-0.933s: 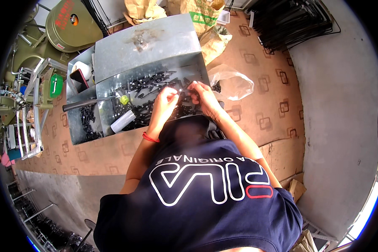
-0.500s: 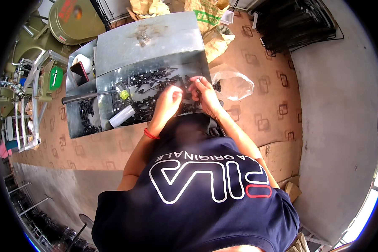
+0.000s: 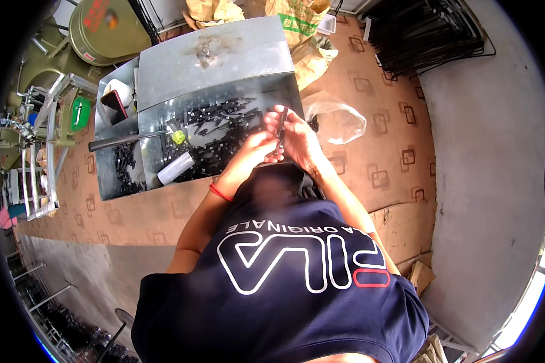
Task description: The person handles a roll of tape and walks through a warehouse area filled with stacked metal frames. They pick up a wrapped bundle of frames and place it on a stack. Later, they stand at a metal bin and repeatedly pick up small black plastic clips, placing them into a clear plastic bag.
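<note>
My right hand (image 3: 301, 140) holds a slim black part (image 3: 281, 124) upright along its fingers, over the near right corner of a grey metal box (image 3: 121, 189). My left hand (image 3: 255, 152) meets it from the left, its fingers closed at the part's lower end. Just what the left fingertips grip is partly hidden. Below and left of the hands, many small black parts (image 3: 221, 115) with shiny round spots lie loose in the box's main compartment. A white cylinder (image 3: 175, 168) and a yellow-green knob-like piece (image 3: 178, 137) rest among them.
A dark-handled tool (image 3: 124, 140) lies across the box's divider. More black parts (image 3: 125, 163) fill the left compartment; a phone (image 3: 114, 104) sits behind. The box's metal lid (image 3: 215, 60) covers its far side. A clear plastic bag (image 3: 339, 121) stands to the right, paper sacks (image 3: 306, 54) beyond.
My right hand has turned and its fingers have opened out, bringing the slim black part into view. The left hand has moved right, up to the part's lower end.
</note>
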`<state>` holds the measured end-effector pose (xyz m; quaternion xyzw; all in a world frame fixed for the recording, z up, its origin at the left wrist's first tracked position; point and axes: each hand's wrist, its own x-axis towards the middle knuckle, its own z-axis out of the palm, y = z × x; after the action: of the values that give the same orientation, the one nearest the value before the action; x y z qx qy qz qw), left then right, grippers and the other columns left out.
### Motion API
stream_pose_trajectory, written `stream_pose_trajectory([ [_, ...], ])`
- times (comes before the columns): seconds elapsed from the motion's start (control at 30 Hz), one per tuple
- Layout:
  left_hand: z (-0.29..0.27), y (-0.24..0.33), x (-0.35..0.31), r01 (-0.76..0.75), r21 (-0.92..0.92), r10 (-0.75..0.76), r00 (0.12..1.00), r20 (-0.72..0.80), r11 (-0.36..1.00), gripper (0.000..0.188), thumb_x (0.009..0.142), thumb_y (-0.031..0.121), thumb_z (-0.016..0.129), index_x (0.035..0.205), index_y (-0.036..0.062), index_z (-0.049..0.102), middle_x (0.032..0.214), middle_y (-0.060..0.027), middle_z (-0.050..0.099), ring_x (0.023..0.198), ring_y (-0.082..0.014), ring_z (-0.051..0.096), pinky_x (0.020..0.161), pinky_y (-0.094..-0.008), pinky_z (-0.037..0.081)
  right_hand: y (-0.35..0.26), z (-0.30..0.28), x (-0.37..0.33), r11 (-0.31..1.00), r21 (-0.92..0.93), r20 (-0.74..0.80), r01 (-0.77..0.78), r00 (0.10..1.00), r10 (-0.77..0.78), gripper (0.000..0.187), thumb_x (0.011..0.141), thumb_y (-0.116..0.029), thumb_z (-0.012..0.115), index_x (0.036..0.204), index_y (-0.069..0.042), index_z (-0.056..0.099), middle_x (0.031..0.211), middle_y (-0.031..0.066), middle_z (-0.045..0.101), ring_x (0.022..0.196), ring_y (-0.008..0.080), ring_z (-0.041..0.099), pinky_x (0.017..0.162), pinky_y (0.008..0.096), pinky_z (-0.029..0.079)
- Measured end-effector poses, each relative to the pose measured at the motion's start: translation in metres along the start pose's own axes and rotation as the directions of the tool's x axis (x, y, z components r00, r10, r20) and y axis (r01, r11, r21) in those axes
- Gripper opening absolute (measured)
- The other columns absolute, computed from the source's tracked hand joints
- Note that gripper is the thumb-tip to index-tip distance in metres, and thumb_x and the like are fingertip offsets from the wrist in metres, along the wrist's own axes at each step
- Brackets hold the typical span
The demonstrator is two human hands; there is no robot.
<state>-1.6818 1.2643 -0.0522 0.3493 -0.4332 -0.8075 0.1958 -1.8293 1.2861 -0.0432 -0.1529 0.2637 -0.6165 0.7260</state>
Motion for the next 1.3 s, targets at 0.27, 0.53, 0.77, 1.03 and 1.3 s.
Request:
stream_pose_trajectory([
  [0.27, -0.003, 0.010, 0.002, -0.187, 0.085, 0.201, 0.957, -0.207, 0.979, 0.013, 0.088, 0.016, 0.048, 0.094, 0.0044, 0.052, 0.086, -0.0019, 0.055, 0.075, -0.0081, 0.054, 0.062, -0.0215, 0.047, 0.013, 0.004, -0.010, 0.727, -0.675, 0.115, 0.125, 0.991, -0.064, 0.036, 0.084, 0.001, 0.045, 0.120, 0.003, 0.039, 0.099, 0.0068, 0.054, 0.087, 0.0108, 0.052, 0.077, 0.0237, 0.043],
  [0.53, 0.000, 0.011, 0.005, -0.190, 0.069, 0.201, 0.954, -0.221, 0.979, 0.009, 0.087, 0.013, 0.050, 0.088, 0.0042, 0.051, 0.083, -0.0043, 0.057, 0.073, -0.0121, 0.058, 0.062, -0.0236, 0.049, 0.008, 0.000, -0.008, 0.660, -0.740, 0.012, 0.128, 0.984, -0.178, 0.016, 0.087, -0.006, 0.047, 0.098, 0.005, 0.052, 0.079, 0.0059, 0.059, 0.071, 0.0072, 0.055, 0.065, 0.0215, 0.046],
  [0.77, -0.002, 0.008, 0.006, -0.198, 0.000, 0.192, 0.952, -0.238, 0.980, 0.007, 0.086, 0.011, 0.048, 0.087, 0.0041, 0.049, 0.083, -0.0065, 0.057, 0.071, -0.0154, 0.060, 0.065, -0.0273, 0.051, 0.013, -0.009, -0.007, 0.528, -0.845, -0.049, 0.086, 0.970, -0.236, 0.007, 0.081, -0.002, 0.048, 0.085, 0.004, 0.050, 0.071, 0.0069, 0.058, 0.067, 0.0072, 0.055, 0.060, 0.0215, 0.046],
  [1.03, -0.005, 0.008, 0.003, -0.228, -0.047, 0.205, 0.935, -0.290, 0.973, 0.011, 0.086, 0.009, 0.046, 0.095, 0.0035, 0.046, 0.087, -0.0095, 0.058, 0.072, -0.0181, 0.060, 0.066, -0.0291, 0.051, 0.008, -0.001, -0.009, 0.592, -0.805, -0.133, -0.047, 0.986, -0.103, 0.012, 0.077, 0.000, 0.039, 0.088, 0.003, 0.043, 0.065, 0.0115, 0.058, 0.051, 0.0143, 0.057, 0.047, 0.0260, 0.046],
  [1.3, -0.025, 0.016, -0.003, -0.314, 0.038, 0.300, 0.854, -0.425, 0.949, 0.014, 0.086, 0.012, 0.051, 0.096, 0.0030, 0.051, 0.089, -0.0077, 0.059, 0.079, -0.0153, 0.059, 0.070, -0.0272, 0.048, 0.005, 0.000, -0.013, 0.631, -0.770, -0.152, -0.096, 0.988, -0.035, 0.017, 0.080, -0.003, 0.034, 0.096, -0.001, 0.039, 0.069, 0.0123, 0.058, 0.055, 0.0150, 0.056, 0.051, 0.0244, 0.046],
])
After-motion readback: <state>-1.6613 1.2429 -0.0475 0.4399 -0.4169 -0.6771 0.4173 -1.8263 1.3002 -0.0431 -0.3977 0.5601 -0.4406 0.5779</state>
